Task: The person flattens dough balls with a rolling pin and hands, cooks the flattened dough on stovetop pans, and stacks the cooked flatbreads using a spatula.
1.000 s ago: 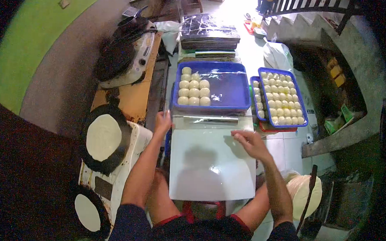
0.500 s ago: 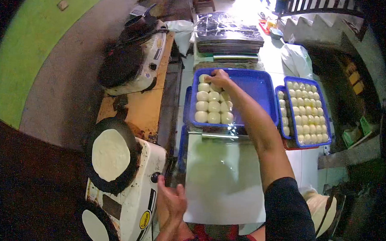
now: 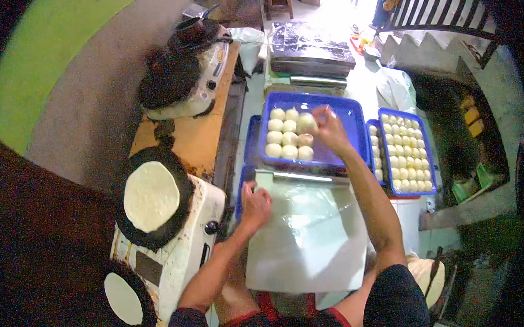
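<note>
My right hand (image 3: 331, 131) is over the blue tray (image 3: 347, 162), its fingers closed at the side of a pale dough ball (image 3: 306, 124). That ball looks larger and blurrier than the others; whether it is lifted is hard to make out. Several more dough balls (image 3: 289, 138) sit in rows in the tray's left part. My left hand (image 3: 256, 205) hovers at the left edge of the shiny white work surface (image 3: 305, 253), empty, with fingers loosely curled and apart. A metal rod (image 3: 302, 177) lies between the surface and the tray.
Flat dough rounds lie on two dark pans (image 3: 151, 196) (image 3: 123, 299) at the left, on a white stove (image 3: 205, 202). Another stove (image 3: 203, 94) stands behind. Right of the tray, stacked blue trays (image 3: 432, 185) hold dough balls. Stacked flatbreads (image 3: 426, 279) are at lower right.
My right hand moved from beside the work surface to the tray's upper-left dough balls, then rightward to the outer column. My left hand dropped toward the stove knob, then rose to the surface's left edge.
</note>
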The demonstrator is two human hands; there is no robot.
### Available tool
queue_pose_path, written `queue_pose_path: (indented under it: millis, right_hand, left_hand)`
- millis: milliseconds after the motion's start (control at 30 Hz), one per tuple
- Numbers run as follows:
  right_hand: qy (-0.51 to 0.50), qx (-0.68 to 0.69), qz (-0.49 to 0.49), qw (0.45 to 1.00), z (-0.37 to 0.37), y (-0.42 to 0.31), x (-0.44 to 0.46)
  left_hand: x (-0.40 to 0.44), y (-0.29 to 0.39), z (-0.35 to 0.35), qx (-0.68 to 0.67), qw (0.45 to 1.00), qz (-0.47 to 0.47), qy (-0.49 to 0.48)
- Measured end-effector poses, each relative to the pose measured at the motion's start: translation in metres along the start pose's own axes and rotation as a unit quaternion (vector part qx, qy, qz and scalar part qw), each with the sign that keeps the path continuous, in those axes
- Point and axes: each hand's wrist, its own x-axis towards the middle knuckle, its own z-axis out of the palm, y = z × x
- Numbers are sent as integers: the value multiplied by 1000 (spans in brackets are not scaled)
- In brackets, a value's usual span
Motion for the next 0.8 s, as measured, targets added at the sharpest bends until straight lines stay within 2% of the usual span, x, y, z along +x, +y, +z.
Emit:
queue_pose_path:
  millis: [67,133,200,233,267,300,367,467,500,533,633,733,767,800]
  right_hand:
    - [-229,-76,68,968,-32,-34,-89]
    - [-357,-99,94,924,-31,-36,-168]
    - [-400,-162,101,897,-16,-15,-227]
    - [-404,-262,-68,874,-9,36,-247]
    - [-389,-195,37,900,-10,27,-256]
    - [-369,-125,140,910,-6,13,-259]
    - [-335,-302,51,891,21,10,-268]
    - [-244,-476,24,845,61,-15,-298]
    - [-221,-474,-25,852,68,-12,-307]
    - [-208,-475,-24,855,73,-10,-302]
    - [-208,-475,-5,855,82,-19,-294]
    - [-249,-387,-4,888,78,3,-300]
    - [-241,-327,27,913,66,-6,-304]
    - [-216,-340,46,914,47,-6,-302]
  left_hand:
    - [9,16,-12,-9,996,55,68]
    - [22,53,-37,7,989,96,110]
    - [29,101,-72,-2,985,134,113]
    - [37,114,-76,16,975,167,145]
    - [39,124,-81,38,962,200,181]
    - [35,141,-91,33,960,217,174]
    - [22,169,-109,30,954,250,162]
    - [3,182,-110,-13,958,252,136]
    - [-4,184,-110,20,957,260,128]
    - [-8,186,-112,20,957,263,121]
    - [-31,186,-110,37,960,259,99]
    - [-48,179,-104,20,963,259,68]
    - [-57,173,-95,27,957,270,99]
    - [-74,177,-103,12,962,264,64]
